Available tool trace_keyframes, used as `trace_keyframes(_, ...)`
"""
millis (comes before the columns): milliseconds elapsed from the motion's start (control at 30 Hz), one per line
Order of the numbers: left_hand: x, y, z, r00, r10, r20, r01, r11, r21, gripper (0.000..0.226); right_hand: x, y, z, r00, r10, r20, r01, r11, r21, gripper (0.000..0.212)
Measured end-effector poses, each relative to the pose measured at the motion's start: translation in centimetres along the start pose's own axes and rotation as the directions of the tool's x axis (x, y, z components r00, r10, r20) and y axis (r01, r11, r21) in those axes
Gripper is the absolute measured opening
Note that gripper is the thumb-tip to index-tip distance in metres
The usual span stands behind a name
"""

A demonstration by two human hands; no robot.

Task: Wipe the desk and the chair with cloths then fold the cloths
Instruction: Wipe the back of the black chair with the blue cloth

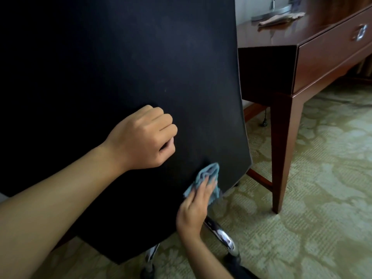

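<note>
The black chair back (120,67) fills the left and middle of the view. My right hand (194,208) comes up from below and presses a bunched blue cloth (210,175) flat against the lower right part of the chair back, fingers laid fairly straight over it. My left hand (145,137) is curled into a fist against the middle of the chair back, above and left of the cloth, and holds nothing I can see. A second, beige cloth (281,19) lies crumpled on the far top of the brown wooden desk (267,39).
The desk stands right of the chair, with a drawer and metal handle (360,33) and a tapered leg (283,150). Chrome chair legs (223,234) and a black castor (233,258) show below the backrest. Patterned green carpet (312,218) covers the floor. A lamp base (271,14) sits on the desk.
</note>
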State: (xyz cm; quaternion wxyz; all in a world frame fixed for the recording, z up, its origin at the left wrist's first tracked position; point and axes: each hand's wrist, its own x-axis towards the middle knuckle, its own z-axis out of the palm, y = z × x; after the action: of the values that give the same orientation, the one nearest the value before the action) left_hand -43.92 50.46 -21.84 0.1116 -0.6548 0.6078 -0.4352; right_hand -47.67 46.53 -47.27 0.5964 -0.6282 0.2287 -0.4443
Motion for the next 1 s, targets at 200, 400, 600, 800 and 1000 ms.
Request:
trace_keyframes(200,-0.2,0.1,-0.3,1.000,-0.021,0.002,0.021,1.000,-0.004,0.021,1.9,-6.6,1.9,0.891,-0.433,0.137,0.431,0.901,0.046,0.052)
trace_keyframes(400,0.3,0.5,-0.7,0.996,-0.086,0.020,0.087,0.995,-0.050,0.019,10.6,-10.2,1.4,0.815,-0.578,0.034,0.575,0.815,0.064,0.046)
trace_keyframes(600,-0.2,2.0,-0.4,0.996,-0.088,0.033,0.091,0.991,-0.100,0.021,-1.8,1.1,-0.1,0.947,0.307,-0.094,-0.304,0.952,0.043,0.059)
trace_keyframes(800,-3.6,5.2,2.2,0.991,-0.019,0.133,0.044,0.981,-0.190,0.020,-8.9,3.1,-0.1,0.956,-0.188,0.223,0.235,0.950,-0.208,0.061)
trace_keyframes(1000,-4.2,4.7,2.8,0.991,0.039,0.126,-0.017,0.985,-0.173,0.021,1.3,5.4,-3.1,0.946,-0.265,0.185,0.292,0.946,-0.141,0.063)
